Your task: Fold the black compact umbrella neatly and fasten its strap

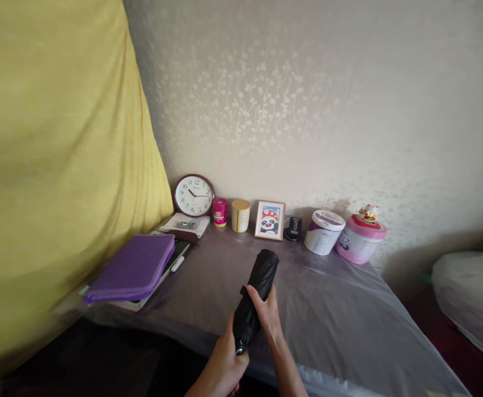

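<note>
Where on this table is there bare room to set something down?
The widest bare patch is the right part of the tabletop, between the right hand, the tabletop's right edge and the pink tub. A smaller one lies between the purple folder and the black umbrella. Crowded: along the wall, from the clock to the tub, and around the folder.

The person's forearms showed bare at the bottom of the view, the left [208,379] and the right [286,361] angled inward. The left hand [226,353] was the lower and nearer one, closed in a grip. The right hand [268,310] sat higher and farther forward, gripping too, its thumb [254,296] slanting up and leftward, its other fingers largely hidden.
</note>
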Tool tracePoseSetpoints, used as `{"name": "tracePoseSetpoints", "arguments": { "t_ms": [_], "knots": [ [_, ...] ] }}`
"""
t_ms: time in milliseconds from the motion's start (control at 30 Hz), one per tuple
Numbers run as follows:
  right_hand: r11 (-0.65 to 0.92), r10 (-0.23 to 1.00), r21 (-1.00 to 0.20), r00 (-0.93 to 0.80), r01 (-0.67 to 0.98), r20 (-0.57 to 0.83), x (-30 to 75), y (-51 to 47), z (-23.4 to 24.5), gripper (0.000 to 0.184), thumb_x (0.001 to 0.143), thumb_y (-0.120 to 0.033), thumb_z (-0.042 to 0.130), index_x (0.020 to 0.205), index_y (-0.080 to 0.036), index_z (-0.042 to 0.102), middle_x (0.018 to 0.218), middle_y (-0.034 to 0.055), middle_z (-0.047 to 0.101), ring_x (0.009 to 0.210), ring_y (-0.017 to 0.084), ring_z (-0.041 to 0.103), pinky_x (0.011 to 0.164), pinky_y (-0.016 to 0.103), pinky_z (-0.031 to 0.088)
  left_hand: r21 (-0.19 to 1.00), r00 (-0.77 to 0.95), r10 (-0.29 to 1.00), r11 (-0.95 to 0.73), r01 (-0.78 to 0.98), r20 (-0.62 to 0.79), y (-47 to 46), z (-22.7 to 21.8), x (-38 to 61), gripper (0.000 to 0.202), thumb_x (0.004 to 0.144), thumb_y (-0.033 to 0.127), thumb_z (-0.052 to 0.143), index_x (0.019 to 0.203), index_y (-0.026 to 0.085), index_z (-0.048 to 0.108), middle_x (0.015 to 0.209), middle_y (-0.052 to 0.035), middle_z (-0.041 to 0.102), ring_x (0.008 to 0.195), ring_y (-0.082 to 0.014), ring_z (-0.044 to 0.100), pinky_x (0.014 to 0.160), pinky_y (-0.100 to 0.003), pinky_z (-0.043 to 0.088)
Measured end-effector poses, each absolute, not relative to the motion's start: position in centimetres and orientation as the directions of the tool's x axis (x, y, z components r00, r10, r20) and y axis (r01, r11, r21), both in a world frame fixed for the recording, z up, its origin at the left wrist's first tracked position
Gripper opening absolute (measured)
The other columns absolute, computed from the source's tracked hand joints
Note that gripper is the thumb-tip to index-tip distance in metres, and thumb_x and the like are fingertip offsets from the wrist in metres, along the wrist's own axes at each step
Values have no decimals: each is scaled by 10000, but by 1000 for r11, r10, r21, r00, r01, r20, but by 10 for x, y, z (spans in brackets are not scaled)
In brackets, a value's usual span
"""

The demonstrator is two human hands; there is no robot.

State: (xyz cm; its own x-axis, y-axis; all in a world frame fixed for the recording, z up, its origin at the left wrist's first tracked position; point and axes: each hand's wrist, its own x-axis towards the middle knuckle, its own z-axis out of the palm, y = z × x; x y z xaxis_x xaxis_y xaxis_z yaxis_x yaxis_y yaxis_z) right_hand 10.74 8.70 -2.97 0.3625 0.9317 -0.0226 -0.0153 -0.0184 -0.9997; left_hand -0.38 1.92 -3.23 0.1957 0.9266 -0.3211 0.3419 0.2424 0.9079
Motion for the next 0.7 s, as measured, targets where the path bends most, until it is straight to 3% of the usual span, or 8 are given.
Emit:
{"name": "tracePoseSetpoints", "arguments": {
  "t_ms": [100,200,333,433,567,700],
  "knots": [
    [-34,921,-996,390,85,2,111,90,-35,615,569,-460,700,1078,-176,506,867,46,643,845,233,594,732,301,438,868,177,966,79,490,-187,26,-41,-13,737,697,71,454,1349,225,146,855,-34,637,677,-138,622,596,-206,433],
    [-58,910,-982,414,180,23,116,92,-41,667,549,-479,704,1108,-176,504,871,80,647,858,270,595,719,322,421,751,175,963,42,659,-207,33,-47,-21,764,705,60,465,1369,210,118,982,-63,636,853,-156,611,729,-214,405],
    [-15,884,-940,444,342,147,121,92,-50,646,538,-501,703,1073,-174,548,971,124,617,925,299,569,753,341,399,612,180,954,5,791,-240,37,-48,-26,771,731,86,460,1384,209,69,1009,-79,629,886,-171,603,739,-222,393],
    [33,871,-891,425,452,248,120,92,-55,617,583,-514,668,1085,-171,563,957,115,596,856,272,571,733,339,404,534,195,953,-42,844,-232,39,-47,-28,765,733,104,460,1387,195,74,975,-90,632,882,-185,600,721,-232,393],
    [174,903,-856,268,487,336,118,93,-55,392,699,-478,579,997,-227,625,854,52,581,699,180,545,692,296,420,450,221,956,-113,886,-195,38,-46,-28,793,734,120,444,1388,168,-3,865,-89,644,785,-191,605,660,-244,388],
    [280,920,-830,114,482,376,122,93,-51,266,771,-424,513,904,-248,662,816,36,574,722,166,547,709,274,420,431,238,957,-148,890,-164,36,-44,-26,832,740,122,428,1369,170,-114,822,-75,650,731,-187,599,638,-246,381]
  ]
}}
